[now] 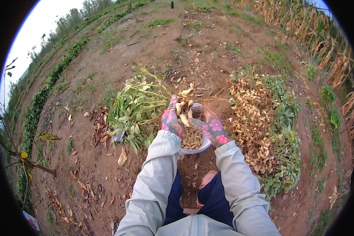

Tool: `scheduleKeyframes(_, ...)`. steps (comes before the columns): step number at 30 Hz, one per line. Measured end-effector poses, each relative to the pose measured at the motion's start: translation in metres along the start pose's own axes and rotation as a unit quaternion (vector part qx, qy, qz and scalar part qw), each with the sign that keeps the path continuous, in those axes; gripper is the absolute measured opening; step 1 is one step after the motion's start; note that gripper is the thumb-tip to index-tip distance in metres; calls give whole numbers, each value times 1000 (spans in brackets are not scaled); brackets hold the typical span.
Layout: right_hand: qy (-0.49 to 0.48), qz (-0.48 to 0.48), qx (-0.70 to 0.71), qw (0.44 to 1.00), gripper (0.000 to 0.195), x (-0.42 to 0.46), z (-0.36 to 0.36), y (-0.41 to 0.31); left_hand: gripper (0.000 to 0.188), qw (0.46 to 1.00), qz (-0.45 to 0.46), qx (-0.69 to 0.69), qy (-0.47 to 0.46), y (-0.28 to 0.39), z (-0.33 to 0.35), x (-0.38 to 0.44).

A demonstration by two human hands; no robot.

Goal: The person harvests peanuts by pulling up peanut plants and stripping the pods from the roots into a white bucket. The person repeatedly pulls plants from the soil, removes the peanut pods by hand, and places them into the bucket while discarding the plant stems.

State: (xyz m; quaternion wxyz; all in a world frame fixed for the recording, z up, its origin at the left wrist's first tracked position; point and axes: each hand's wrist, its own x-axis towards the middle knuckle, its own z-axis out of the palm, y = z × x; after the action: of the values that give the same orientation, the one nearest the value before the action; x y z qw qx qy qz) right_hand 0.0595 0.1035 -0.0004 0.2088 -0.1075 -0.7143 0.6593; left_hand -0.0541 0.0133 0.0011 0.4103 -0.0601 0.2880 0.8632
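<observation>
My left hand [169,117], in a flowered glove, grips an uprooted peanut plant [137,101] near its roots. The leafy stems spread out to the left, and a cluster of peanut pods [182,113] hangs at the root end. My right hand [213,129], gloved alike, is at the right side of that cluster. Its fingers are blurred, so their hold on a pod cannot be made out. Below both hands stands a white bucket [196,151] with loose peanut pods [191,138] inside; the hands cover part of its rim.
A long heap of pulled peanut plants [253,118] lies to the right, pods inward and leaves outward. Dry leaves [100,128] litter the reddish soil [153,50] at left. Dried corn stalks [309,35] stand far right. A yellow-flowered branch [38,166] juts in at left.
</observation>
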Motion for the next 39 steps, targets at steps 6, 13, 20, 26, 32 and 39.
scheduleKeyframes(6,58,26,-167,984,49,-7,23,-19,34,995,32,38,81,-8,6,-3)
scheduleKeyframes(13,88,-58,-188,977,44,1,24,19,33,995,30,45,83,-10,9,-7)
scheduleKeyframes(20,114,-19,-177,977,43,2,32,5,39,989,75,75,101,-16,0,2)
scheduleKeyframes(26,125,-28,-102,987,34,-1,33,9,41,992,83,74,61,-23,10,-3)
scheduleKeyframes(32,106,24,-45,993,28,-4,31,5,34,986,67,110,110,-19,8,-5)
scheduleKeyframes(39,81,40,81,993,19,-6,29,-8,29,991,36,71,107,-12,1,0)
